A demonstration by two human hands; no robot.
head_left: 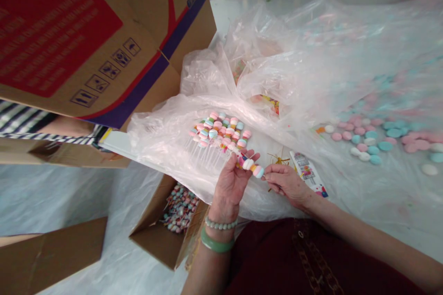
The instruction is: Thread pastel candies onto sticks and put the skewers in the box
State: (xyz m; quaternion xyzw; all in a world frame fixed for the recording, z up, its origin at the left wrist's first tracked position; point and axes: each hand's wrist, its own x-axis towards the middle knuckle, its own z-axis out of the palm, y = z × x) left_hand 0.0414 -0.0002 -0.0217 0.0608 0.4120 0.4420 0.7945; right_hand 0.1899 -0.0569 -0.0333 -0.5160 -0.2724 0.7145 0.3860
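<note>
pastel candy skewer (252, 166) is pinched by the left hand (230, 183); its end is pinched by the right hand (284, 181), over plastic sheet (166, 143).

Your candy skewer (252, 166) sits just below the centre of the frame: small round sweets in pink, white and pale blue threaded in a short row, tilted down to the right. Your left hand (231, 183) holds its upper end, palm up. Your right hand (284, 183) pinches something thin right beside its lower end; what it is, you cannot tell.
</note>
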